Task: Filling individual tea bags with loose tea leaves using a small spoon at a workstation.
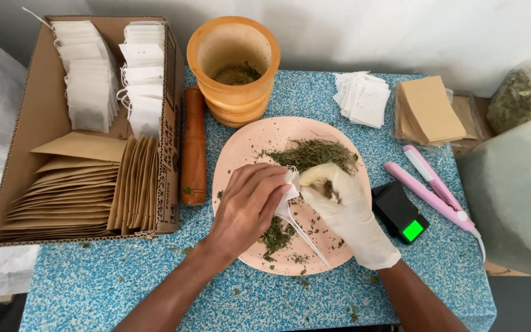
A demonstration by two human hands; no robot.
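Over a pale pink plate strewn with dried green herbs, my bare left hand pinches a small white tea bag at its edge. My right hand, in a white glove, has its fingers bunched at the bag's mouth with a pinch of herbs in them. A white string trails from the bag across the plate. A smaller clump of herbs lies on the plate below my hands.
A cardboard box at left holds white tea bags and tan envelopes. A wooden mortar and pestle stand behind the plate. At right: loose tea bags, tan envelopes, pink heat sealer, small black scale, a herb bag.
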